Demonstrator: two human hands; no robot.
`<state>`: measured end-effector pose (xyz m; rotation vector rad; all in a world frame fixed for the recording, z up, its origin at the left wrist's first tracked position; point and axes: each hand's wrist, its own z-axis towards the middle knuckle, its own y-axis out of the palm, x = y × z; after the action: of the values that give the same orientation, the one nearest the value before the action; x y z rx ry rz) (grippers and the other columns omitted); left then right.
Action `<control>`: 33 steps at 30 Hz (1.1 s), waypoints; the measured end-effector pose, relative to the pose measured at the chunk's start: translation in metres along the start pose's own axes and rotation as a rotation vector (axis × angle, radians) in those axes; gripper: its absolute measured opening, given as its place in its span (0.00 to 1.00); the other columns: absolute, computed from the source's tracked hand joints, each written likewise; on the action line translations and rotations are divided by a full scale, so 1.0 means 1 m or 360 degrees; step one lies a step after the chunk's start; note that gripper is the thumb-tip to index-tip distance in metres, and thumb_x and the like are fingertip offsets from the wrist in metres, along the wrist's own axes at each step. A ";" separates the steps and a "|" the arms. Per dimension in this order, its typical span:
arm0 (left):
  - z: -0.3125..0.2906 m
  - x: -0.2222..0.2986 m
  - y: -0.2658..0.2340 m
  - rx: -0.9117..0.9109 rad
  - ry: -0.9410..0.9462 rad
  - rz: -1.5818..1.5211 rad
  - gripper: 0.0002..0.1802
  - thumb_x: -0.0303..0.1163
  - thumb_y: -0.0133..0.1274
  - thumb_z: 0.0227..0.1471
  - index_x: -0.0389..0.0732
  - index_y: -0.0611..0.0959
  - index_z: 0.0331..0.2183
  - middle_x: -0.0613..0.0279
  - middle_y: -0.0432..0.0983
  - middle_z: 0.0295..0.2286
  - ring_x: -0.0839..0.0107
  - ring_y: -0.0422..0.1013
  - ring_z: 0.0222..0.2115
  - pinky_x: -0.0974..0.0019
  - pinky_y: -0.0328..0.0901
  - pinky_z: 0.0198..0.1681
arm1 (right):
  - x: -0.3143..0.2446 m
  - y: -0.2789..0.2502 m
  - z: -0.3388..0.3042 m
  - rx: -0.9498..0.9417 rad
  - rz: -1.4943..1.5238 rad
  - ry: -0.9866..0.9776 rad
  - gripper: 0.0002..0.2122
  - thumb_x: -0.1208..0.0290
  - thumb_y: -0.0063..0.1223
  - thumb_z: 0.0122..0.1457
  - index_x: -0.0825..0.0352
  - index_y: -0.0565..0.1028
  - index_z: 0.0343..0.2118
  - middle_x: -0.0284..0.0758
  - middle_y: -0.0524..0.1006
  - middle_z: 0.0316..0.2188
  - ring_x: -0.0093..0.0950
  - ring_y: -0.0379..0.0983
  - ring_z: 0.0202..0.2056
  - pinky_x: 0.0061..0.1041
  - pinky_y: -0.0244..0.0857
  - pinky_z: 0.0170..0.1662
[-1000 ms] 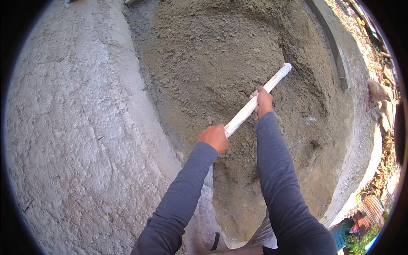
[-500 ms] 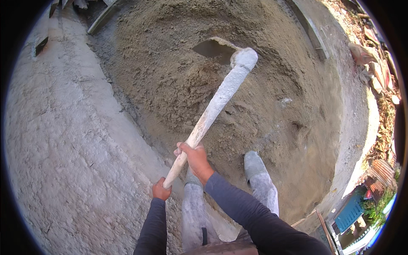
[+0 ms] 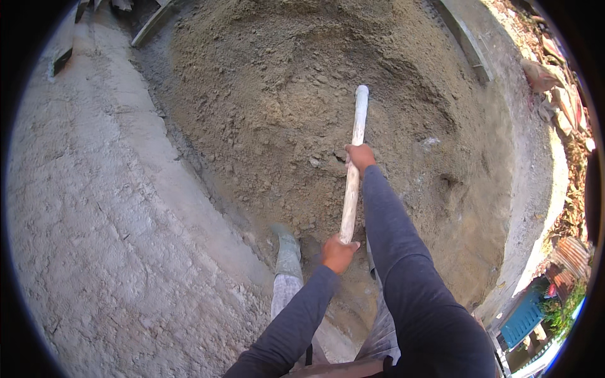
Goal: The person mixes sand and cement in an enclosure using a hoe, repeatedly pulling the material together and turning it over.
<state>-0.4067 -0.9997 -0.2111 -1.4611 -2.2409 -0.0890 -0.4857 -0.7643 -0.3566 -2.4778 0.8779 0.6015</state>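
Observation:
Both my hands grip the pale wooden handle of a hoe (image 3: 350, 205). My left hand (image 3: 339, 254) is closed around the butt end, close to my legs. Farther up, about midway along, my right hand (image 3: 361, 157) is wrapped round the same handle. The shaft points away from me, and its whitened head end lies over the damp, brownish sand mix (image 3: 277, 113). No blade shows now; it is hidden at or behind the far end.
My boot (image 3: 288, 252) stands at the near edge of the sand. Rough grey concrete (image 3: 126, 208) spreads on the left. Boards (image 3: 463, 41) edge the heap at the far right and far left. Crumpled sacks (image 3: 561, 104) and a blue plastic piece (image 3: 522, 318) lie at the right.
The hoe has swung from a raised slant to nearly straight ahead, and its blade has gone out of sight. Both hands moved right, the right one also farther up and away.

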 end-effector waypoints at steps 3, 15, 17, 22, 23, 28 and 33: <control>-0.033 -0.049 -0.017 -0.0133 -0.0033 0.0052 0.26 0.44 0.62 0.44 0.34 0.80 0.41 0.40 0.78 0.38 0.45 0.74 0.42 0.51 0.67 0.46 | 0.054 0.016 -0.037 -0.0038 0.0218 0.0100 0.12 0.70 0.56 0.54 0.75 0.70 0.35 0.36 0.72 0.19 0.27 0.70 0.16 0.29 0.68 0.18; -0.224 -0.188 0.071 -0.0254 -0.0222 0.0266 0.22 0.43 0.60 0.47 0.44 0.80 0.43 0.46 0.80 0.35 0.46 0.75 0.40 0.51 0.69 0.43 | 0.102 -0.046 -0.331 0.0098 0.0485 0.0135 0.15 0.76 0.54 0.54 0.73 0.66 0.44 0.32 0.70 0.22 0.22 0.68 0.17 0.23 0.66 0.18; -0.162 -0.141 0.074 -0.0076 -0.0089 0.0068 0.21 0.45 0.62 0.47 0.45 0.81 0.40 0.47 0.80 0.33 0.47 0.76 0.38 0.51 0.69 0.41 | 0.051 -0.067 -0.307 0.0049 0.0622 -0.0168 0.17 0.76 0.54 0.56 0.72 0.64 0.47 0.32 0.71 0.26 0.20 0.69 0.19 0.21 0.67 0.20; 0.036 0.045 0.058 0.0215 0.0640 -0.0203 0.25 0.48 0.65 0.45 0.39 0.82 0.39 0.45 0.80 0.30 0.49 0.77 0.33 0.53 0.70 0.37 | -0.130 -0.097 -0.183 0.0052 0.0482 -0.1254 0.14 0.75 0.54 0.60 0.70 0.61 0.44 0.33 0.70 0.26 0.19 0.68 0.17 0.20 0.64 0.18; 0.053 0.082 0.050 0.0149 0.0557 -0.0191 0.25 0.47 0.65 0.45 0.38 0.82 0.39 0.44 0.80 0.30 0.49 0.77 0.33 0.53 0.70 0.38 | -0.150 -0.103 -0.154 0.0055 0.0441 -0.1264 0.13 0.72 0.54 0.61 0.69 0.62 0.41 0.32 0.70 0.22 0.20 0.68 0.16 0.21 0.64 0.17; 0.036 0.034 0.108 -0.0182 0.0068 -0.0340 0.22 0.41 0.65 0.44 0.31 0.81 0.34 0.52 0.79 0.23 0.63 0.75 0.20 0.58 0.69 0.26 | -0.035 -0.096 -0.020 0.0138 -0.0101 -0.0571 0.15 0.68 0.54 0.59 0.72 0.64 0.41 0.36 0.72 0.23 0.24 0.69 0.16 0.25 0.68 0.18; -0.047 -0.028 0.085 -0.0616 -0.0518 -0.0324 0.24 0.39 0.64 0.42 0.31 0.80 0.38 0.51 0.78 0.24 0.65 0.74 0.19 0.58 0.68 0.23 | 0.110 -0.091 -0.047 0.0179 -0.0045 0.0112 0.20 0.70 0.53 0.56 0.79 0.63 0.46 0.44 0.74 0.25 0.32 0.75 0.20 0.31 0.71 0.20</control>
<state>-0.3067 -1.0013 -0.1972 -1.5177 -2.7537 -0.3953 -0.3365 -0.7779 -0.3530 -2.4184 0.8772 0.4451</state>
